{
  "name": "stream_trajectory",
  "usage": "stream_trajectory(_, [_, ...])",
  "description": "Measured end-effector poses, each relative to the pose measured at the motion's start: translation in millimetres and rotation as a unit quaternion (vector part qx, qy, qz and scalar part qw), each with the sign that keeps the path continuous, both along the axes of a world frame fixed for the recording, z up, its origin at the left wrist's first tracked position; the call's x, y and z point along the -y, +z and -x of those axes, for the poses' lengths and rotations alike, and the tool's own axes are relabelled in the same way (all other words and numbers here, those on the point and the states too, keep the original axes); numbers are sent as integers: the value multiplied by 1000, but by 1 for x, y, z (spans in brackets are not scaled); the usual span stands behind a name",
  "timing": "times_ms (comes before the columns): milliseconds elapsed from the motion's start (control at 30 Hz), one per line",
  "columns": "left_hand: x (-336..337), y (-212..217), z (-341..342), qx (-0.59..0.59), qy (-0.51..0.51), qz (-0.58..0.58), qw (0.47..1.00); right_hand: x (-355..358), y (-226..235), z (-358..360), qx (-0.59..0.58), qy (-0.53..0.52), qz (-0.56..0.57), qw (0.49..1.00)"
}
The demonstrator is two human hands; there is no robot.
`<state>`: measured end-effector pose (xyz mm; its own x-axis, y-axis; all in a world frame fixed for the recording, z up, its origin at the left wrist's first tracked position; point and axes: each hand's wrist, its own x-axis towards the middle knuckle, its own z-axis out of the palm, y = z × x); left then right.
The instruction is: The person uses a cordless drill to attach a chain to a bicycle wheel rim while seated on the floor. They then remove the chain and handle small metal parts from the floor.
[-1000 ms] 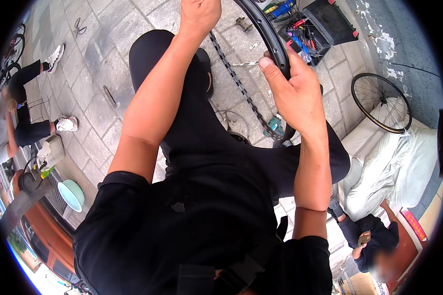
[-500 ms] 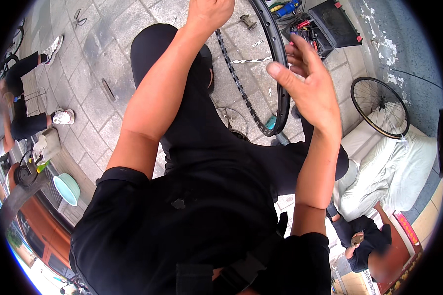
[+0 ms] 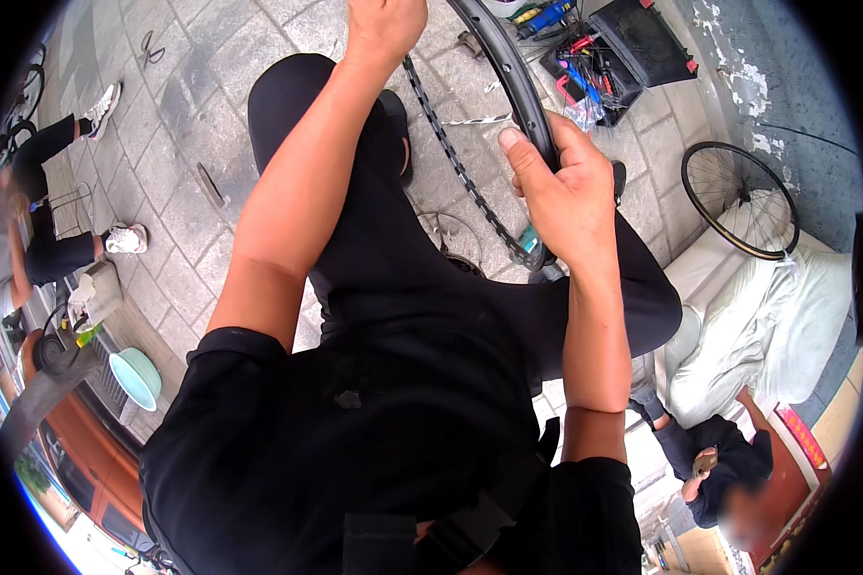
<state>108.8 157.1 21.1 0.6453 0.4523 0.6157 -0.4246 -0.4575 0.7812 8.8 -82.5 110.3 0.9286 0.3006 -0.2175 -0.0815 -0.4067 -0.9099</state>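
A black bare bicycle rim (image 3: 497,50) with spoke holes along it stands tilted in front of my knees, its upper part cut off by the top edge. My right hand (image 3: 571,196) is closed round its right side, thumb on the inner face and fingers behind. My left hand (image 3: 389,24) is curled at the rim's left side, where the slotted-looking strip runs up beneath it; its fingertips are partly out of view. A small metal hub-like part (image 3: 470,44) lies on the paving beyond the rim. Low behind the rim shows something teal (image 3: 529,240), mostly hidden.
An open black toolbox (image 3: 633,96) with several tools lies at the upper right. A spoked wheel (image 3: 688,192) leans on a white-covered bulky thing (image 3: 738,326). One person (image 3: 43,216) sits at the left, near a pale green basin (image 3: 134,379); another (image 3: 724,460) is at the lower right.
My right hand has gone from spread fingers beside the rim to a grip on it. The rim and my left hand have shifted slightly left and up.
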Motion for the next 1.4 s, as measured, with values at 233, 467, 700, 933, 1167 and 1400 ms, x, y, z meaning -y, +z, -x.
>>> stream_trajectory(233, [6,1,8,-75,-39,-1,996,-8,1,-15,19,65,10,998])
stream_trajectory(467, [1,-8,6,-130,-38,-28,990,38,-26,46,-68,3,-10,998])
stream_trajectory(700, [-2,-7,11,-152,28,34,987,21,-3,17,-99,5,-42,994])
stream_trajectory(933, [-8,-33,11,-204,-37,130,970,50,-1,13,138,-95,-45,985])
stream_trajectory(1167, [-3,-37,23,-214,-55,132,966,177,92,40,210,-305,-172,913])
stream_trajectory(1400, [43,-34,6,-246,-123,137,952,230,177,74,337,-318,-122,878])
